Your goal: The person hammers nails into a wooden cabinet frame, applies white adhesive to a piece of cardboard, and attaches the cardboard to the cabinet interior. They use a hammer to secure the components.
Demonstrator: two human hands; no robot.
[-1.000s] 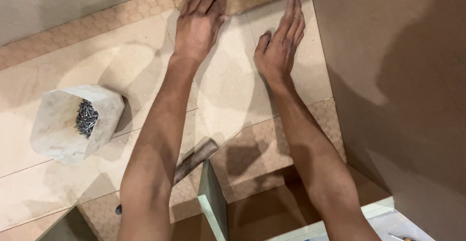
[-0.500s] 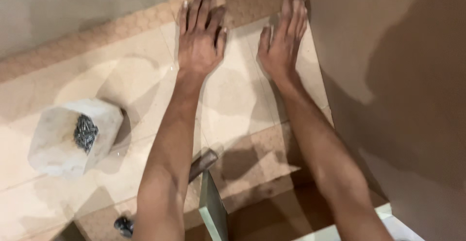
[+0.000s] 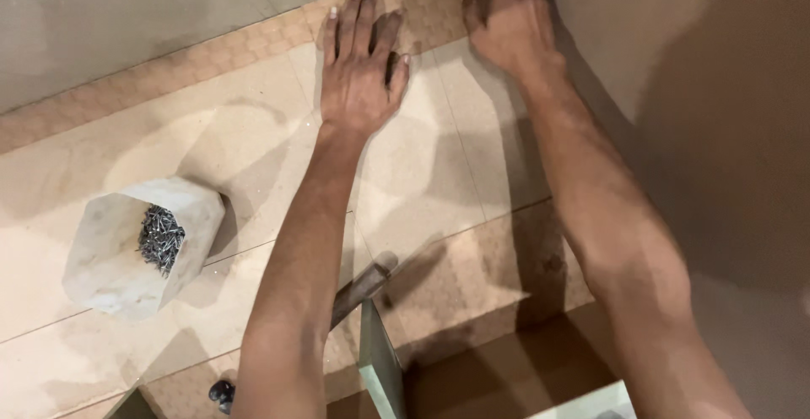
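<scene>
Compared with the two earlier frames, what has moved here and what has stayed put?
Both hands slid farther forward along the tiled floor: the left hand stays flat, the right hand has reached the wall. Nothing was grasped or released. The white container of nails and the hammer kept their places.

Setting: interior under renovation or carpentry fit-out, likely home. Evidence: beige tiled floor (image 3: 253, 140) with patterned mosaic border strip (image 3: 169, 73), plain painted wall (image 3: 692, 90) at right. White cut-open container (image 3: 139, 246) holding loose steel nails (image 3: 159, 237) sits on tiles. Hammer (image 3: 337, 318) lies on floor (handle mostly hidden under forearm). Pale green painted board edge (image 3: 380, 368) and brown wood panel (image 3: 506, 377) at bottom.
</scene>
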